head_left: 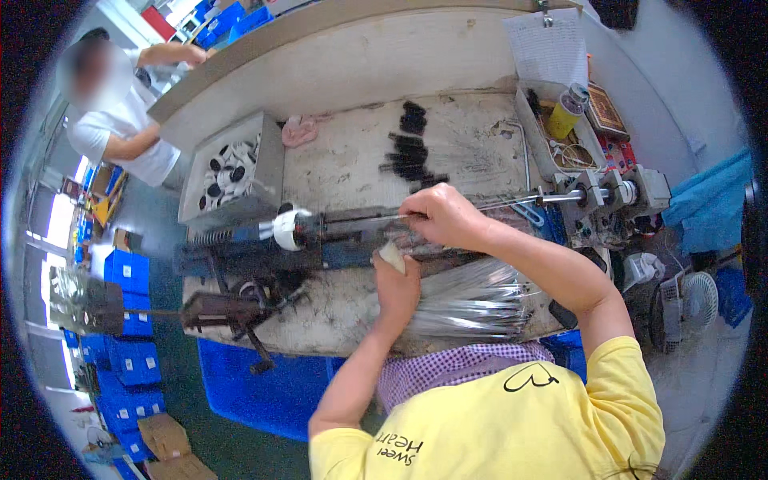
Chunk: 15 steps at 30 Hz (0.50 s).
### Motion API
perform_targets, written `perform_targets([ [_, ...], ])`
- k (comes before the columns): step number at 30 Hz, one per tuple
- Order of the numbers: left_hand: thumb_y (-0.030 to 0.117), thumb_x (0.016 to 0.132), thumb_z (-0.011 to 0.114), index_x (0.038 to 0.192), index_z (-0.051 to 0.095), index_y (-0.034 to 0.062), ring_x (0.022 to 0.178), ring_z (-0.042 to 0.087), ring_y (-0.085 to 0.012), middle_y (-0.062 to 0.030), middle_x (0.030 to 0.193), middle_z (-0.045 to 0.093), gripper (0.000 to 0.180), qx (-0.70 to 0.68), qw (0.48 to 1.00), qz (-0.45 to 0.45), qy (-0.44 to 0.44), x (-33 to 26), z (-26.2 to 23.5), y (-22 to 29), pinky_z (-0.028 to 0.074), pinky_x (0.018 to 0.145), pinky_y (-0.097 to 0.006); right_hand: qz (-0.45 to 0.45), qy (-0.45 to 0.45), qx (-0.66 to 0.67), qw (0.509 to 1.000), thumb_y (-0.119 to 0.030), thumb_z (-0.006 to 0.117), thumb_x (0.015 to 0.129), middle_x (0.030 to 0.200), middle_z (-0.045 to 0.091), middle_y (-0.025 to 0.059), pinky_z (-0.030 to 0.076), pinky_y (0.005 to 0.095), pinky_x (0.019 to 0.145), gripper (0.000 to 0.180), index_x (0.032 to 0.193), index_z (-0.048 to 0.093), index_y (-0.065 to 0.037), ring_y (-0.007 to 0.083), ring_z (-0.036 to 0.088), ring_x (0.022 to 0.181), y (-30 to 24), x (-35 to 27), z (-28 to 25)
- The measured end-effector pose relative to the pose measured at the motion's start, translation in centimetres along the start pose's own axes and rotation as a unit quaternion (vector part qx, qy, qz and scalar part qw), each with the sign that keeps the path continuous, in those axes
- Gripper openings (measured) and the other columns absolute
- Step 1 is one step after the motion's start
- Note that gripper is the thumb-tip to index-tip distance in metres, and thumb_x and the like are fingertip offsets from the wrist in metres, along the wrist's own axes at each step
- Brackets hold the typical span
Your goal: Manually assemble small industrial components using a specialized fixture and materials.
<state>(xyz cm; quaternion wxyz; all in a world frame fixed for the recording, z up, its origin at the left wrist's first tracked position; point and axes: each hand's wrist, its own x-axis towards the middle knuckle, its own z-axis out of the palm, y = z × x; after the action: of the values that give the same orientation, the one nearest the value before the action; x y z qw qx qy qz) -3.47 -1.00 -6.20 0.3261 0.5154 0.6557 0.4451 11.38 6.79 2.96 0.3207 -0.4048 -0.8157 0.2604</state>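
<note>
Pinched tight: right hand (444,214) grip closed on a thin metal rod (512,202), fingertips together around it, rod running left-right into the fixture (612,196) at the counter's right end. Left hand (396,284) grip clamped on a bundle of thin rods (472,302) lying on the counter (352,156) near the person, w/ a pale pad (392,256) under the thumb. Risks, as a judgement: rod is long & thin, pinched far from its left end, so it could bow or slip out of line w/ the dark jig (320,240). Loose bundle could fan out, roll off near edge. Black parts (410,152) far side, well apart.
</note>
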Motion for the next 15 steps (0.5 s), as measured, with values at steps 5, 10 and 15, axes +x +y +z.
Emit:
perform_targets([
  [5,0.017,0.084,0.068,0.122,0.045,-0.0066,0.084,0.063,-0.0291,-0.0208,0.102,0.062,0.051,0.007,0.985,0.072,-0.159,-0.1,-2.9,1.7,0.051,0.075,-0.039,-0.180,0.162,-0.163,0.956,-0.006,0.063,0.075,0.094,0.067,0.0119,0.054,0.0403,0.071,0.023,0.098,0.064,-0.006,0.0338,0.066,0.081,-1.7,-2.0,-0.5],
  [10,0.025,0.092,0.064,0.107,0.057,0.0008,0.063,0.064,-0.0160,-0.0107,0.080,0.064,0.029,-0.264,0.948,-0.175,-0.020,-2.2,-11.1,-1.5,0.051,0.045,-0.027,-0.251,-0.007,-0.155,0.955,-0.007,0.064,0.074,0.101,0.064,0.0134,0.054,0.0397,0.073,0.030,0.104,0.062,-0.002,0.0298,0.067,0.082,-2.7,-8.1,-2.6],
  [15,0.028,0.096,0.059,0.098,0.057,-0.0002,0.052,0.063,-0.0175,-0.0131,0.080,0.065,0.028,-0.323,0.916,-0.210,0.108,-0.1,-17.3,-4.5,0.048,0.037,-0.026,0.009,-0.013,-0.267,0.964,-0.011,0.068,0.077,0.109,0.060,0.0161,0.054,0.0410,0.070,0.048,0.123,0.054,-0.005,0.0323,0.066,0.082,1.5,-9.7,-2.3],
])
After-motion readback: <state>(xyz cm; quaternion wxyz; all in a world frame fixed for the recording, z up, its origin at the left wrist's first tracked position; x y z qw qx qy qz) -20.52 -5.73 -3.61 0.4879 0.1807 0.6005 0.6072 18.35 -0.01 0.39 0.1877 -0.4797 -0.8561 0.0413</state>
